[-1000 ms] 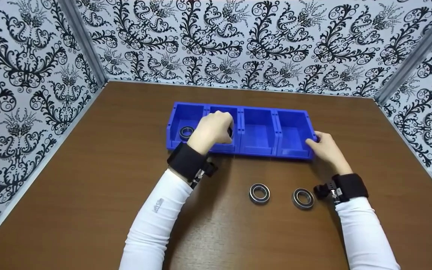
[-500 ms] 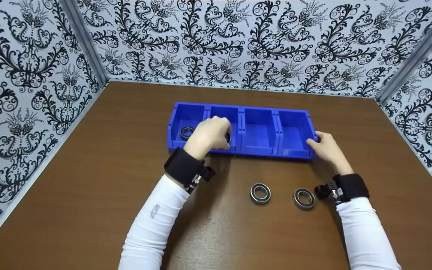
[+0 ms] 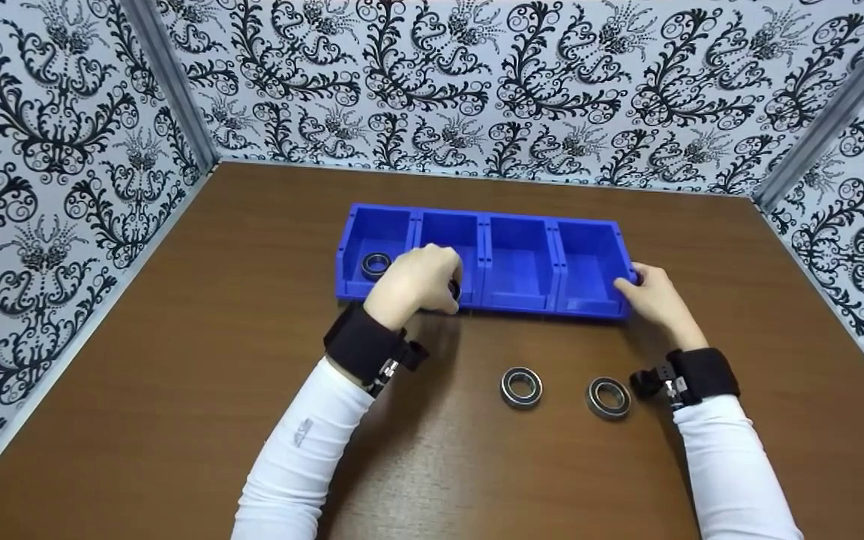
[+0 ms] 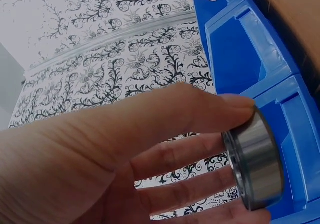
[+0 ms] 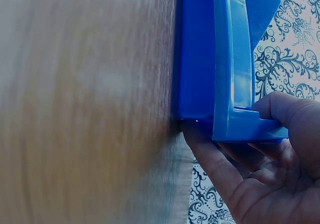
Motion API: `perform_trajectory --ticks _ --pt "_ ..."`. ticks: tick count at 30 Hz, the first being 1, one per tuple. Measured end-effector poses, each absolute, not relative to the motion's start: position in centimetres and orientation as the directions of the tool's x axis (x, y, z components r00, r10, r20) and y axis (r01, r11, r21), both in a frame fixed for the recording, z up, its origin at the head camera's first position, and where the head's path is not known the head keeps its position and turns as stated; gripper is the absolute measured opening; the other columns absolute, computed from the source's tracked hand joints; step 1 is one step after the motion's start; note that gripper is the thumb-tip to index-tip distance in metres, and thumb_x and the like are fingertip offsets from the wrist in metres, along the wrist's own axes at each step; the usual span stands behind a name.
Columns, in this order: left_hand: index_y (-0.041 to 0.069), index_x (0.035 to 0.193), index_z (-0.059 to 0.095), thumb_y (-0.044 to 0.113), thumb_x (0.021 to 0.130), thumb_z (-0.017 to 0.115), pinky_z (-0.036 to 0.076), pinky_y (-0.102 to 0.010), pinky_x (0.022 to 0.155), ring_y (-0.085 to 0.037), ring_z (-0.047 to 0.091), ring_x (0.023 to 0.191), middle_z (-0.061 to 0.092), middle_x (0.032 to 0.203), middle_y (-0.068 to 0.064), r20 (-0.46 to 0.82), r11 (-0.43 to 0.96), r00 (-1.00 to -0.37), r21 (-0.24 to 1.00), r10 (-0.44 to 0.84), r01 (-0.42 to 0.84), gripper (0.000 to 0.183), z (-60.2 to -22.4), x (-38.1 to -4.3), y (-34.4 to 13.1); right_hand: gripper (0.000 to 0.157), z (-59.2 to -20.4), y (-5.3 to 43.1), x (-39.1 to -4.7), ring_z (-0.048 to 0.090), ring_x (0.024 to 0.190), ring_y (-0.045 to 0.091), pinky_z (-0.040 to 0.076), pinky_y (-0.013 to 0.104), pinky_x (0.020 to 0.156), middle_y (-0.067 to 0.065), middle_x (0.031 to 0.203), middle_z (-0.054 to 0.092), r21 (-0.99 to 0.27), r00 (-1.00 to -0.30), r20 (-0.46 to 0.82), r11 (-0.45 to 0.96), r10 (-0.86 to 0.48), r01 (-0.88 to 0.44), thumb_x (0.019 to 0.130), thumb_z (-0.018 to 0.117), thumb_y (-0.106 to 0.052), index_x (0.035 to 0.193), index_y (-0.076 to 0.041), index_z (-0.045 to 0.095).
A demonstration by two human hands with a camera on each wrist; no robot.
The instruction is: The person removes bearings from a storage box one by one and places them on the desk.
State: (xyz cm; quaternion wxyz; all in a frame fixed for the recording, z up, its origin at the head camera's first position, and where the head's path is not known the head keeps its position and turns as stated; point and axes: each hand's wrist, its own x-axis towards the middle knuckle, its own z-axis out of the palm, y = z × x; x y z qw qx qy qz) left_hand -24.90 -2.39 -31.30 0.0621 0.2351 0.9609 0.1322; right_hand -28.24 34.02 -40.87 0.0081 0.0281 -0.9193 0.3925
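Observation:
My left hand [image 3: 418, 281] pinches a steel ball bearing [image 4: 260, 159] between thumb and fingers, over the front edge of the second compartment from the left. In the head view most of that bearing is hidden behind the hand. My right hand [image 3: 655, 300] grips the right end wall of the blue bin [image 3: 520, 311], thumb on the rim and fingers against the outside [image 5: 212, 164]. Another bearing [image 3: 376, 265] lies in the leftmost compartment, partly beside the left hand. The two right compartments hold nothing visible.
Two more bearings lie flat on the brown table [image 3: 177, 360] in front of the bin: one near the middle [image 3: 521, 388], the other to its right [image 3: 608, 398], close to the right wrist camera. Patterned walls [image 3: 447, 90] enclose the table's back and sides.
My left hand has moved toward me, from over the second compartment to its front edge, with the bearing still held. My right hand stays on the bin's end.

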Motion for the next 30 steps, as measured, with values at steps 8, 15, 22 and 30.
perform_trajectory --ticks 8,15,22,30 --pt "0.011 0.108 0.078 0.010 0.078 0.073 0.060 -0.049 0.090 -0.033 0.072 0.106 0.077 0.115 -0.008 -0.097 0.848 -0.868 0.288 0.487 0.444 0.030 -31.3 -24.5 -2.5 0.042 -40.9 34.1 -28.3 0.057 0.074 -0.004 0.048 0.009 0.067 0.032 0.114 0.068 -0.720 -0.998 0.035 0.691 -0.045 -0.056 0.100 0.050 -0.009 0.132 0.018 0.056" --pt "0.010 0.097 0.078 0.008 0.078 0.073 0.054 -0.035 0.070 -0.022 0.067 0.089 0.077 0.107 -0.007 -0.118 0.836 -0.848 0.287 0.516 0.468 0.020 -31.1 -23.9 -2.6 0.043 -40.8 34.0 -28.1 0.057 0.072 -0.005 0.048 0.009 0.065 0.033 0.114 0.069 -0.718 -0.998 0.035 0.694 -0.047 -0.058 0.100 0.049 -0.010 0.133 0.018 0.055" --pt "0.009 0.106 0.078 0.010 0.079 0.078 0.060 -0.043 0.087 -0.029 0.071 0.105 0.076 0.114 -0.010 -0.137 0.825 -0.834 0.295 0.535 0.482 0.027 -31.2 -23.6 -3.0 0.044 -40.7 34.0 -28.0 0.057 0.073 -0.005 0.048 0.009 0.066 0.032 0.115 0.068 -0.727 -0.999 0.029 0.685 -0.042 -0.049 0.100 0.049 -0.010 0.133 0.018 0.055" --pt "0.008 0.103 0.078 0.009 0.077 0.077 0.061 -0.042 0.082 -0.029 0.074 0.097 0.078 0.108 -0.010 -0.119 0.809 -0.822 0.304 0.557 0.503 0.026 -31.6 -23.2 -3.3 0.045 -40.7 34.1 -28.1 0.059 0.075 -0.004 0.049 0.010 0.068 0.034 0.118 0.067 -0.725 -0.999 0.015 0.687 -0.039 -0.037 0.100 0.048 -0.010 0.135 0.018 0.054"
